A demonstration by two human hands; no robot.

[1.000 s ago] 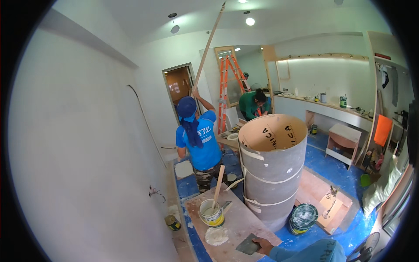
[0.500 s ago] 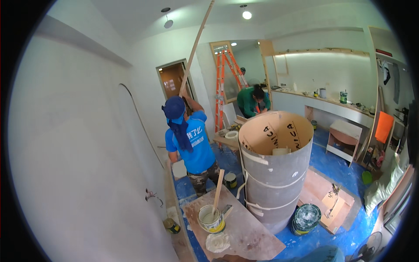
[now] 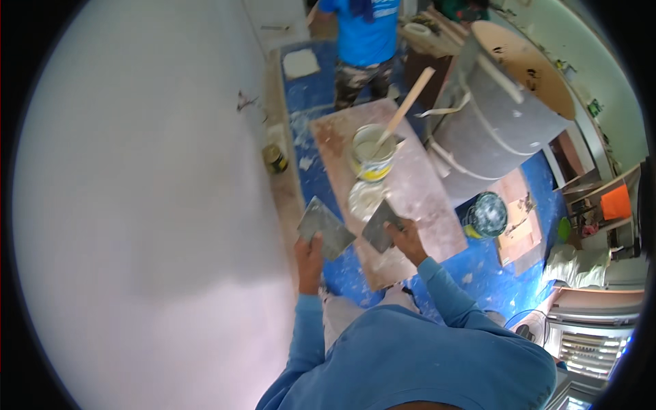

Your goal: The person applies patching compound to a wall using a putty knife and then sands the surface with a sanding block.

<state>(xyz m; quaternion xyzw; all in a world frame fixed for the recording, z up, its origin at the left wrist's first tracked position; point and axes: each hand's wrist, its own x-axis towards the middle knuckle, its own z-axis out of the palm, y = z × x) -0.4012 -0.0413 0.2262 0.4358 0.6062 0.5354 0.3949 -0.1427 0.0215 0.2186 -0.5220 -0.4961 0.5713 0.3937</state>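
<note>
My left hand (image 3: 309,263) is closed on a wide, flat grey plastering blade (image 3: 325,228), held level in front of me beside the white wall. A second, darker grey blade (image 3: 378,227) sits in my right hand (image 3: 408,240), its fingers wrapped round the near edge. The two blades are close together but apart. Just beyond them, a puddle of white paste (image 3: 367,199) lies on a stained board (image 3: 424,205). An open bucket of pale paste (image 3: 373,154) stands behind it on that board, with a wooden stick (image 3: 408,102) leaning out of it.
A large grey cylinder (image 3: 488,126) stands to the right, with a paint-smeared bucket (image 3: 486,214) at its foot. Blue sheeting (image 3: 342,273) covers the floor. A small can (image 3: 275,158) is by the wall (image 3: 157,205). A person in a blue shirt (image 3: 367,34) stands ahead.
My view has tipped down from the room to my hands. Both hands and their blades have come into sight. The co-worker in blue now shows only from the torso down.
</note>
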